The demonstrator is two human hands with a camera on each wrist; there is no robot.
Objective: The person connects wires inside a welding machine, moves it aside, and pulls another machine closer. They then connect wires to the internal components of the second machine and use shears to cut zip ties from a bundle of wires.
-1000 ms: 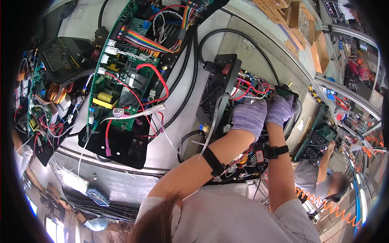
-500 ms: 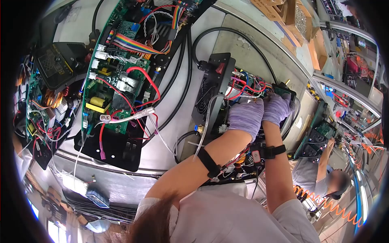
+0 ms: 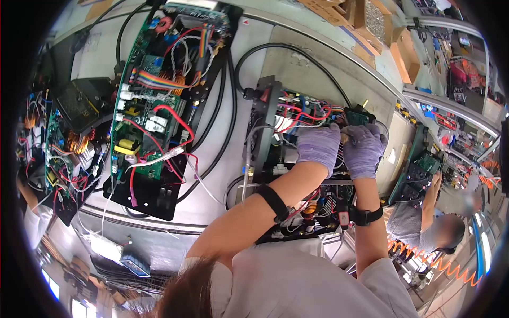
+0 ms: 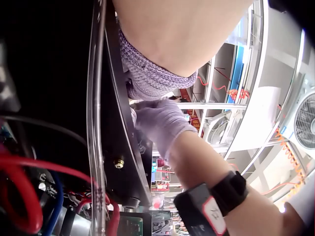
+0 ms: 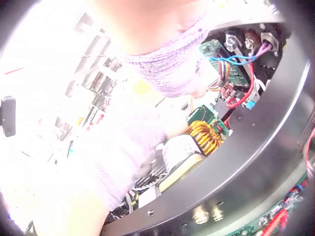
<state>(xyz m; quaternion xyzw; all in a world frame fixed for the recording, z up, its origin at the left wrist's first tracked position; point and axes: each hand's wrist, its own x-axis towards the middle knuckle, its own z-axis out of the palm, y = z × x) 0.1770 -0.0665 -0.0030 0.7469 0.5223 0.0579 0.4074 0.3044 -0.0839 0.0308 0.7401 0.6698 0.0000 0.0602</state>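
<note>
An open black chassis [image 3: 264, 114] with a red rocker switch [image 3: 266, 95] on its end panel lies before me, full of red, white and striped wires [image 3: 302, 114]. My gloved left hand [image 3: 319, 146] reaches over its near side, fingers bent down toward the wiring. Close beside it, my gloved right hand [image 3: 365, 151] has its fingers bent in below a small green circuit board [image 3: 360, 116] at the chassis's right end. The fingertips are mostly hidden, and I cannot tell what they hold. In the right wrist view a copper coil [image 5: 205, 137] shows inside a chassis near both hands.
Another open unit with a large green board [image 3: 140, 127] stands to the left, a black boxed device [image 3: 85, 103] beyond it. A thick black cable [image 3: 297, 46] arcs behind the chassis. A second wired unit [image 3: 310, 212] lies under my forearms. Another person [image 3: 413, 222] works at right.
The head view has shifted, so the chassis appears farther left and its end panel more edge-on. My right hand has turned and drawn back from the small green board. The left stays near the wires.
</note>
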